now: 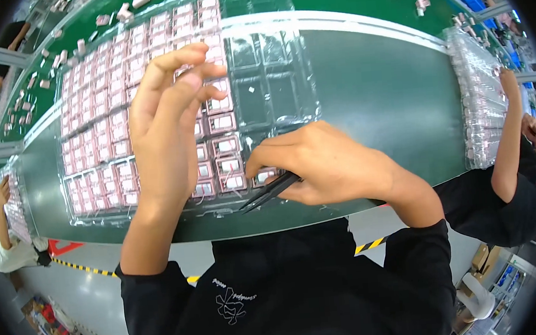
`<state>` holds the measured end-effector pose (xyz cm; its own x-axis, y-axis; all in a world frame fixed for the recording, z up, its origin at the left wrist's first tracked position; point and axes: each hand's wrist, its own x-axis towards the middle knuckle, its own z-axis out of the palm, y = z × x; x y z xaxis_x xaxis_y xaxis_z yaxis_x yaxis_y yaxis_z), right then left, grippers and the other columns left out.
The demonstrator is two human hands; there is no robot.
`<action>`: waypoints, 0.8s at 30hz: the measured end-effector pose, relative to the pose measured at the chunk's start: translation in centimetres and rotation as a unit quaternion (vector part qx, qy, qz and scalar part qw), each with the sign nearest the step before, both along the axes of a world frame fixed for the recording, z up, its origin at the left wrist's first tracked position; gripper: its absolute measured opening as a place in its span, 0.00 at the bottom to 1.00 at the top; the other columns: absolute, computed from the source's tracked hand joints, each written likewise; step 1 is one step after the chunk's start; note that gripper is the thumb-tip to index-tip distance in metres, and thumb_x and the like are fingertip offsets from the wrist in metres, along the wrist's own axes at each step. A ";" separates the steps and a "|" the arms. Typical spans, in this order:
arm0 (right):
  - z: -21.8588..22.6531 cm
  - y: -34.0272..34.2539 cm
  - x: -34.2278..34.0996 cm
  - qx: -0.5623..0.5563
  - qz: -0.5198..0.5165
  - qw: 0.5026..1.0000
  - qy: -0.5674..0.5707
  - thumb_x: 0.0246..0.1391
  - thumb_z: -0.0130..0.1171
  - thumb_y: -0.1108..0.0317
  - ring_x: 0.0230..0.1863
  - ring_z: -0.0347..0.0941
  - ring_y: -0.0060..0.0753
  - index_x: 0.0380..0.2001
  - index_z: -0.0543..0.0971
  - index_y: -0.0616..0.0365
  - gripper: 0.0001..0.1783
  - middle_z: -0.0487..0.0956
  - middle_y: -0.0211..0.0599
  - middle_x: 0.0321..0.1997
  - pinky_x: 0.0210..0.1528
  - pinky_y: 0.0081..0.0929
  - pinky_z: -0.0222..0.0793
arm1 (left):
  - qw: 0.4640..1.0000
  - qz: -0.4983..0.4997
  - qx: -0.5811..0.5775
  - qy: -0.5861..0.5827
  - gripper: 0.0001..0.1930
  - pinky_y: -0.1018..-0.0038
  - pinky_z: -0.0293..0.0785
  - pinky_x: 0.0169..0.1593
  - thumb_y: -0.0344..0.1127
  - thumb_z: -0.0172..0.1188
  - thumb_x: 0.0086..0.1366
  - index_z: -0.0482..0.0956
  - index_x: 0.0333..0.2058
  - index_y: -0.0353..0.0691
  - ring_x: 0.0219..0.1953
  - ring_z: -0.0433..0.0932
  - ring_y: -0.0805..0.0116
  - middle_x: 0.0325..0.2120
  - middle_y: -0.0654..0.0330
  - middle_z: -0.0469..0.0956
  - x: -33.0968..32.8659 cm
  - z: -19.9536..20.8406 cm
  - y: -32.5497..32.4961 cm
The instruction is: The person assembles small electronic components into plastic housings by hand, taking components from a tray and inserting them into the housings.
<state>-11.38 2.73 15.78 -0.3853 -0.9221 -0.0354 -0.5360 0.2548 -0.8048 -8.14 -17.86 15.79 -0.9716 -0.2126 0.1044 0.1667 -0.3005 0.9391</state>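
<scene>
Holding, right hand: in the head view, at the centre of the frame, palm down, fingers closed around black tweezers.
Tweezers: slanted, points toward the lower left, over the near edge of a clear tray.
Right fingertips: beside a pink part in the tray's bottom row; contact cannot be told.
Left hand: raised over the tray, left of centre; fingers bent, spaced wide apart, pointing right.
Tray: upper left to centre of the frame, lying on a green table.
Pink parts: small, with pale middles, in rows filling the tray's left and middle cells; green shows through the clear cells at right.
Top of the frame: loose pink-and-white pieces scattered beyond a white rail.
Right side: stacked clear trays, a co-worker's hand at their upper right edge.
Far left: another co-worker's hand near a further stack.
Bottom: the person's black shirt.
</scene>
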 end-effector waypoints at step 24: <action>1.4 10.9 -12.5 0.025 -0.299 0.944 0.134 0.55 0.64 0.68 0.40 0.79 0.33 0.39 0.82 0.62 0.11 0.84 0.39 0.38 0.48 0.30 0.72 | 0.829 -0.147 -0.532 0.088 0.09 0.64 0.70 0.55 0.26 0.61 0.60 0.79 0.40 0.39 0.51 0.76 0.52 0.45 0.52 0.77 -1.2 6.5 -3.3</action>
<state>-23.85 13.61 17.19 -0.8379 -0.5366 0.1003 -0.4675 0.6106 -0.6392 -9.29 -21.20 22.28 -0.9146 0.3346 0.2271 0.3964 0.6301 0.6677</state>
